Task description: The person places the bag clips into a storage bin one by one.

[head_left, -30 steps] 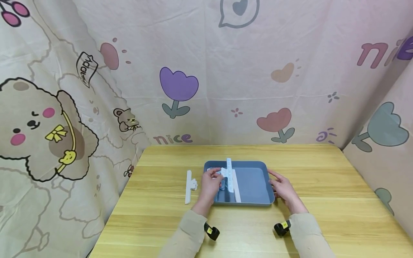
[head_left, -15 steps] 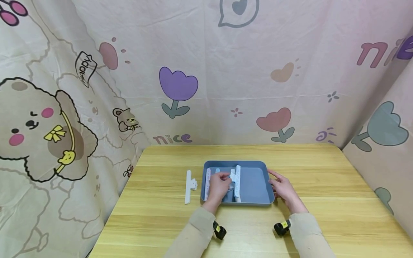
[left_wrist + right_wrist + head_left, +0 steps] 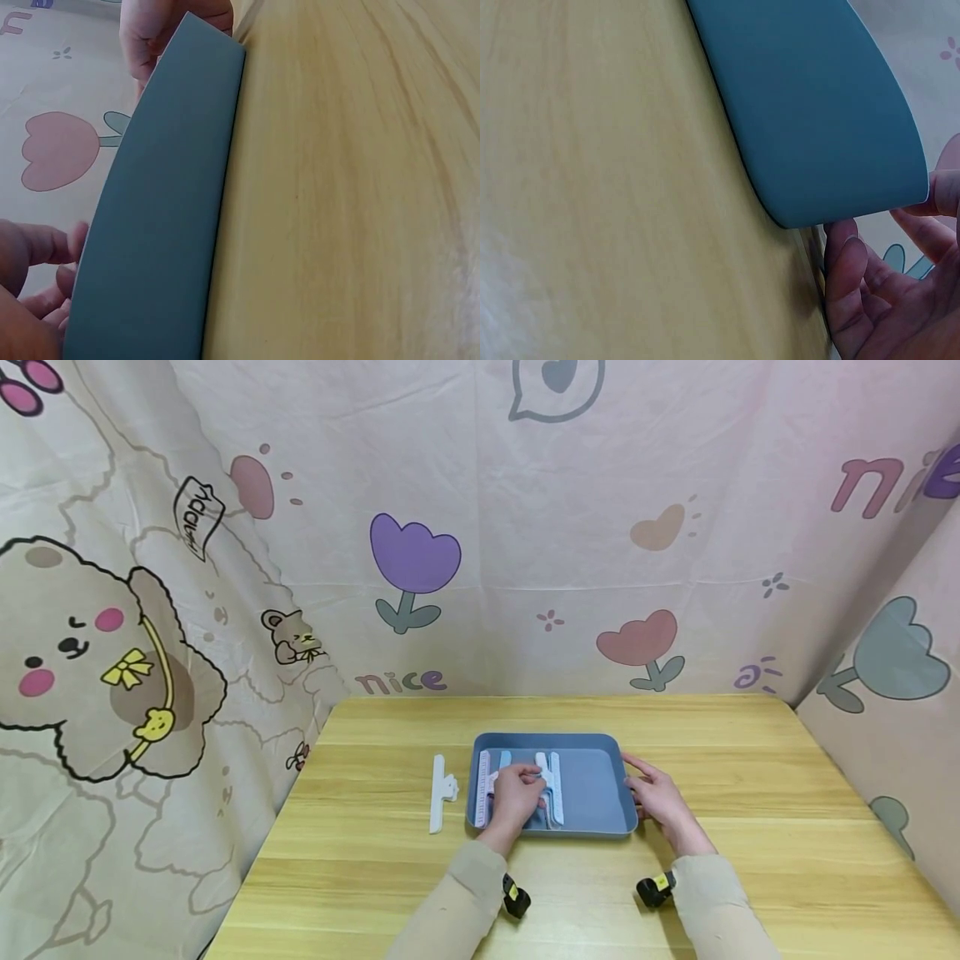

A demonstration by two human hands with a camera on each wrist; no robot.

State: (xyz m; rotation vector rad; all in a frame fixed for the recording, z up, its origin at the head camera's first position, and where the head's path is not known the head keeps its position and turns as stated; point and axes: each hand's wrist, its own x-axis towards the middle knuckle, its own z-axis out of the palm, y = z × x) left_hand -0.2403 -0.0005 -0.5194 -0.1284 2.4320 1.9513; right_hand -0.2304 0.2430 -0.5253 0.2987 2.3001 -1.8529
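Observation:
A light blue sealing clip [image 3: 557, 789] lies lengthwise in the shallow blue-grey tray [image 3: 596, 742]. My left hand [image 3: 517, 793] reaches over the near rim and pinches the clip's grip part between thumb and fingers. A white clip [image 3: 541, 761] lies right beside it, partly covered by the hand. At the tray's left wall is a pale lilac clip [image 3: 482, 789], and a blue clip [image 3: 506, 759] shows beyond my left hand. My right hand [image 3: 660, 797] rests against the outside of the tray's right wall, fingers at the tray corner [image 3: 885, 180] in the right wrist view.
Left of the tray, a white clip [image 3: 438, 795] lies on the wooden table [image 3: 360, 860]. A patterned cloth [image 3: 480, 527] hangs behind the table. Each wrist carries a small black camera, such as the right wrist camera [image 3: 655, 892].
My left hand has moved right with the light blue clip and lowered it into the tray, from a raised position to beside the white clip. My right hand has stayed at the tray's side.

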